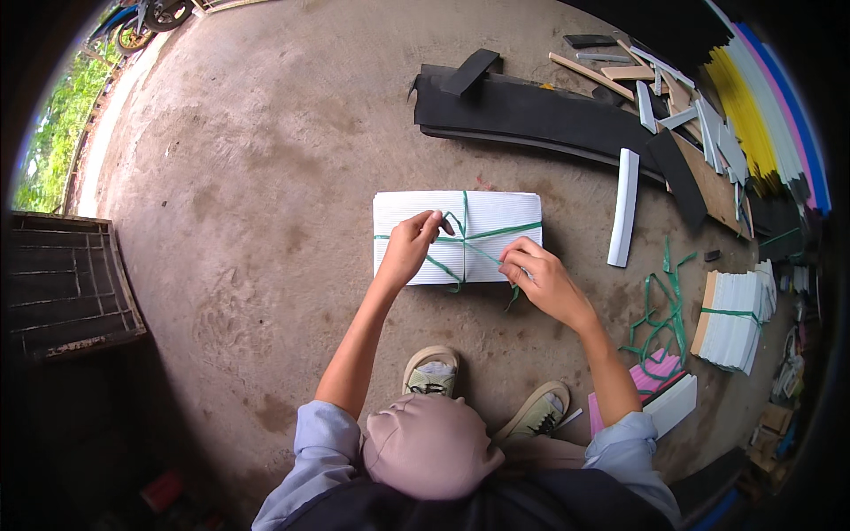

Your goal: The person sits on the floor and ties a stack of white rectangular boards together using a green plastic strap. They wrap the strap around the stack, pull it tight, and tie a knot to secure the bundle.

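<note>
A rectangular stack of white ribbed sheets (pixel 503 209) lies on the concrete floor in front of my feet. Green plastic twine (pixel 501 232) runs around it lengthwise and crosswise, crossing near the middle of the top. Above the stack's left half, my left hand (pixel 413 246) is closed in a pinch on a loop of the twine. A small black piece (pixel 447 227) shows at its fingertips; whether it is held is unclear. My right hand (pixel 542 279) is at the right front edge, thumb and fingers pinching a strand that leads to the crossing, with a tail hanging below.
Long black foam sheets (pixel 531 111) lie beyond the stack. A white strip (pixel 624 208) and scattered offcuts (pixel 682 115) are at right. Loose green twine (pixel 660 323) lies near pink sheets (pixel 611 403) and another tied bundle (pixel 730 336). A dark metal grate (pixel 71 283) stands left.
</note>
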A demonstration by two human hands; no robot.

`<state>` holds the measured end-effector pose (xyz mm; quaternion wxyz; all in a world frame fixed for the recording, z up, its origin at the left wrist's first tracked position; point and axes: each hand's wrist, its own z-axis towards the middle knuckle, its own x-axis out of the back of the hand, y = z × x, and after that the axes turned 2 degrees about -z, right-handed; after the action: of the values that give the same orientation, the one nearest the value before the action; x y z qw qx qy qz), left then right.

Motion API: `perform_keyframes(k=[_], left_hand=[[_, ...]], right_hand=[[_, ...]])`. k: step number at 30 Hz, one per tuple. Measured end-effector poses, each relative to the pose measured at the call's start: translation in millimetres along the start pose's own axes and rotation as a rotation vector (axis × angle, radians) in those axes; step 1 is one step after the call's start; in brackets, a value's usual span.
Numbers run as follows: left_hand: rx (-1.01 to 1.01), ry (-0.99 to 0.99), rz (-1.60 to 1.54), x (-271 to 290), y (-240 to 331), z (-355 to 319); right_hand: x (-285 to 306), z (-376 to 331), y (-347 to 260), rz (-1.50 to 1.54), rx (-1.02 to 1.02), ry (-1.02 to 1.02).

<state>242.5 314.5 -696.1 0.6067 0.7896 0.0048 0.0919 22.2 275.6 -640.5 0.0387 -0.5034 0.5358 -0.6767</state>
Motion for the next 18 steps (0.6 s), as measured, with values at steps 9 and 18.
perform_keyframes(k=[9,18], left_hand=[[-0.422,0.078,0.32,-54,-5,-31],[0.188,-0.121,-0.387,-16,-17,-30]], right_hand=[[37,80,-34,-0.85,0.383,0.197],[-55,41,8,-0.386,0.323,0.37]])
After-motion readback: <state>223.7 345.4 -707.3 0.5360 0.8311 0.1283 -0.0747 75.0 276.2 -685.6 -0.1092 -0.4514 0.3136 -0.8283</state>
